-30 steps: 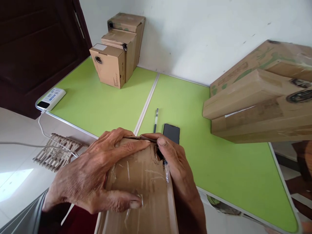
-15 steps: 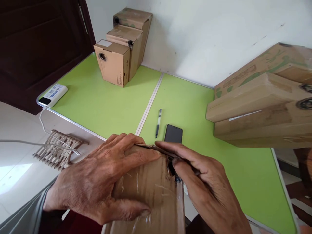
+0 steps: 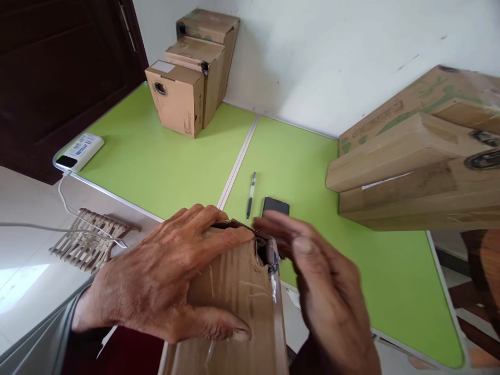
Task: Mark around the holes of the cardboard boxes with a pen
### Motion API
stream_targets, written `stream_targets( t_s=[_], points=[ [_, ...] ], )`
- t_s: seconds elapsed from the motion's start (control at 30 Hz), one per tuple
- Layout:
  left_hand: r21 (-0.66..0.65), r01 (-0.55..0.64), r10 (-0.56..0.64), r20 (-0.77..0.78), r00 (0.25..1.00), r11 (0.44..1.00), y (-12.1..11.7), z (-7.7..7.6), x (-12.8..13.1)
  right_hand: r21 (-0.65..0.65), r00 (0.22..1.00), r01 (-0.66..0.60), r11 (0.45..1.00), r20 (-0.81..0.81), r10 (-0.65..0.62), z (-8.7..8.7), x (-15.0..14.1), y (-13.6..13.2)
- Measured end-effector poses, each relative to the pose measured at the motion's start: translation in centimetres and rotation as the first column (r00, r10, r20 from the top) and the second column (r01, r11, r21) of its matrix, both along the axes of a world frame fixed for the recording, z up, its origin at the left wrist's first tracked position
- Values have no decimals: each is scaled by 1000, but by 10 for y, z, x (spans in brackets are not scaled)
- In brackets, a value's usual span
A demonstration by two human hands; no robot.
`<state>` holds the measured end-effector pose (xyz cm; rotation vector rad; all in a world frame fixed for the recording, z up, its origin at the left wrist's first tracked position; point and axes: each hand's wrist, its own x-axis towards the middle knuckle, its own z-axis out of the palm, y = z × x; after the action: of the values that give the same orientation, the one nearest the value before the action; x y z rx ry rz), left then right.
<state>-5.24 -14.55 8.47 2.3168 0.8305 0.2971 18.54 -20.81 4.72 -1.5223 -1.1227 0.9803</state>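
A worn cardboard box (image 3: 238, 291) stands in front of me at the near edge of the table. At its upper right corner is a ragged dark hole (image 3: 265, 252) with black and clear tape around it. My left hand (image 3: 167, 276) grips the box, fingers bent over its far top edge and thumb flat on the near face. Beside the holed corner is my right hand (image 3: 328, 276), thumb apart from the fingers and nothing visible in it. Its fingertips are blurred, and whether they touch the box's far side I cannot tell.
On the green table (image 3: 179, 172) lie a pen (image 3: 251, 195), a phone (image 3: 276, 206) and a white device (image 3: 80, 152) with a cable. Cardboard boxes (image 3: 175, 101) stand at the back left; larger boxes (image 3: 390, 151) are at the right. A woven stool (image 3: 89, 239) is on the floor.
My right hand has let go of the holed corner, its thumb coming out of the hole and away to the right. The hole now shows more fully. My left hand keeps its hold.
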Motion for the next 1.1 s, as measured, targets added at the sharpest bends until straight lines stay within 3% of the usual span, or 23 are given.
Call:
stream_targets(
  t_s=[0.07, 0.13, 0.23, 0.33, 0.47, 0.57, 0.93, 1.1],
  points=[
    [-6, 11, -11, 23, 1000, 1000, 1, 0, -2, 35, 963, 224, 974, 146, -226, -15, 20, -3],
    [-14, 9, -9, 47, 999, 1000, 3, 0, -5, 42, 841, 380, 924, 400, -364, -35, 42, -4],
    [-33, -15, 16, 56, 998, 999, 4, 0, -9, -114, 714, 448, 887, 643, -278, -73, 66, -6],
    [-76, -12, 20, 112, 993, 997, 7, -2, -12, -270, 747, 405, 874, 648, -146, -109, 69, -8],
    [-130, -12, 33, 163, 986, 991, 8, -4, -15, -264, 719, 365, 893, 689, -90, -139, 59, -11],
    [-120, -10, 27, 146, 989, 993, 8, -4, -15, -243, 677, 369, 897, 732, -80, -146, 59, -9],
    [-76, -19, 26, 97, 995, 997, 4, 1, -16, -210, 687, 240, 948, 727, -13, -157, 47, 20],
    [-139, -14, 33, 135, 990, 990, 2, -3, -23, -204, 687, 238, 949, 727, -16, -156, 49, 19]
  ],
)
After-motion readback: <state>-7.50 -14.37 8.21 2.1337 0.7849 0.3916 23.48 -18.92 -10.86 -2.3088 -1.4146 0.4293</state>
